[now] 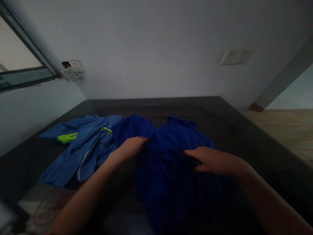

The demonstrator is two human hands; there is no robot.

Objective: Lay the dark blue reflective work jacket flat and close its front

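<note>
A dark blue garment (168, 176) lies bunched and wrinkled across the middle of the dark table, its lower part in shadow. On its left side, my left hand (134, 146) has its fingers closed on the cloth. My right hand (206, 158) pinches a fold of the same garment on the right, thumb and fingers around the fabric. Just left of it rests a lighter blue jacket (90, 140) with lime-yellow patches and a pale zip or piping line; the dark blue cloth touches or overlaps its right edge.
The dark tabletop (215, 120) meets a pale wall (151, 49) at the back. Sockets (237, 56) sit on that wall, and more sockets (73, 70) are in the left corner beside a window (22, 49). Wooden flooring (288, 127) shows past the right table edge.
</note>
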